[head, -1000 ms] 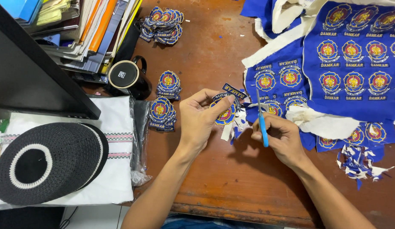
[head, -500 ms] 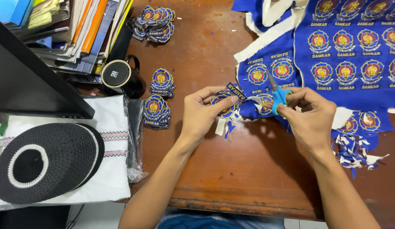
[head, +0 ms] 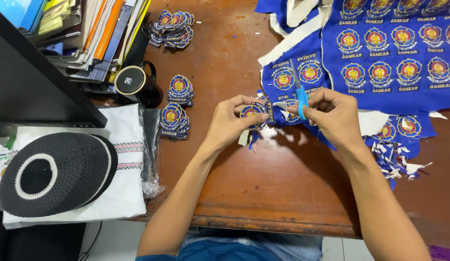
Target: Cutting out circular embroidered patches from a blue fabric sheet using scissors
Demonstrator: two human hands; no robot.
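My left hand [head: 232,121] pinches a round blue embroidered patch [head: 251,112] over the brown wooden table [head: 263,193]. Blue-handled scissors [head: 299,93] sit in my right hand [head: 333,116], blades pointing up and away toward the blue fabric sheet [head: 394,58] of uncut patches. The two hands are close together, just in front of the sheet's cut edge. Small scraps of white and blue cloth hang under the patch.
Stacks of cut patches [head: 174,121], [head: 180,89], [head: 172,26] lie left of my hands. A black mug [head: 133,82], piled books [head: 89,34], a dark monitor [head: 36,82] and a black-and-white cap [head: 51,171] on folded white cloth stand left. Cloth trimmings [head: 396,162] litter the right.
My right hand has turned the scissors from pointing down to pointing up and raised them toward the fabric sheet. My left hand keeps hold of the patch, now turned face up.
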